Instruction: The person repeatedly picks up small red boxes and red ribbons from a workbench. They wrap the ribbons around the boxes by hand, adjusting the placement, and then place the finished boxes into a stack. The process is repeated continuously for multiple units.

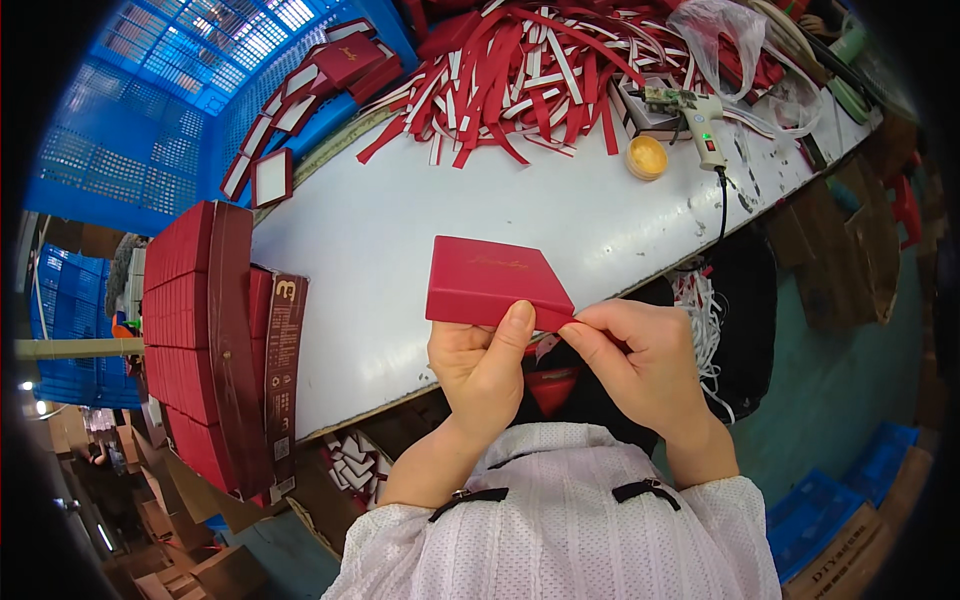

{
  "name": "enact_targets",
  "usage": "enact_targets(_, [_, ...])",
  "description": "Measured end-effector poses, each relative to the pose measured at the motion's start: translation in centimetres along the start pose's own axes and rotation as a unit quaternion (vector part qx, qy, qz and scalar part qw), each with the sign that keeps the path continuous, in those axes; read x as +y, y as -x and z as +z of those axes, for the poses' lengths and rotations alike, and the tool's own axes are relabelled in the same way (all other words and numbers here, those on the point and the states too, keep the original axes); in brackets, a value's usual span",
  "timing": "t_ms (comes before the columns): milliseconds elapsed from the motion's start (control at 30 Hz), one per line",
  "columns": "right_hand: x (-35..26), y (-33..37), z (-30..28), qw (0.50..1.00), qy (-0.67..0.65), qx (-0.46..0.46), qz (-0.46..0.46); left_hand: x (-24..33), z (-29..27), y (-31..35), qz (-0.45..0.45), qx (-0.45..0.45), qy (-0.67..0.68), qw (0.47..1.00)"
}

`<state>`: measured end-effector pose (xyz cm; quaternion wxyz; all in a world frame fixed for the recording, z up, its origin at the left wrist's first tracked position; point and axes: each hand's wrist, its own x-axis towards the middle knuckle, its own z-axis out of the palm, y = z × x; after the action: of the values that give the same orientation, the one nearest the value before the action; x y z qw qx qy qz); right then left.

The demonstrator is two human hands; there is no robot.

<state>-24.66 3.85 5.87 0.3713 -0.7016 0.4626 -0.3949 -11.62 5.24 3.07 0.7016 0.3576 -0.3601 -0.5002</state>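
A flat red box (490, 280) with faint gold lettering on its lid is held over the white table's near edge. My left hand (482, 365) supports it from below, its thumb pressed on the front side. At the box's near right corner, the thumb and fingers of my right hand (645, 360) are pinched together on a thin red edge. Whether that edge is the box's covering or a separate strip, I cannot tell. The underside of the box and most of my left fingers are hidden.
Red and white strips (520, 80) pile up at the table's back. A glue gun (703, 130) stands beside a round yellow tub (646, 158). Stacked red boxes (180, 330) fill a carton at the left. Behind it, a blue crate (120, 140) stands near more small boxes (350, 60).
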Motion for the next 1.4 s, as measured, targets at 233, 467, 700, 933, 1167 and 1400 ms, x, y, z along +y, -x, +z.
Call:
enact_targets(233, [0.7,0.2,-0.1,0.998,0.032,0.039,-0.028,-0.3,-0.4,0.2,0.009,0.014,-0.013,1.0])
enact_targets(467, [1.7,0.2,-0.2,0.999,-0.013,0.044,0.021,-0.2,-0.6,0.1,0.007,0.02,0.006,1.0])
enact_targets(700, [3.9,-0.8,-1.1,0.982,-0.169,-0.006,0.083,1.2,-2.1,-0.7,-0.062,-0.006,0.147,0.987])
enact_targets(933, [3.3,-1.3,-0.3,0.992,-0.114,0.047,-0.003,1.4,-3.1,-0.1,-0.175,0.022,0.333,0.926])
enact_targets(1167, [3.0,-1.5,-0.4,0.993,-0.115,0.025,0.031,1.2,-3.5,0.0,-0.181,0.005,0.404,0.897])
enact_targets(1400, [2.0,-1.3,-0.9,0.974,-0.203,-0.018,0.1,0.2,-4.4,-0.5,-0.21,-0.012,0.525,0.825])
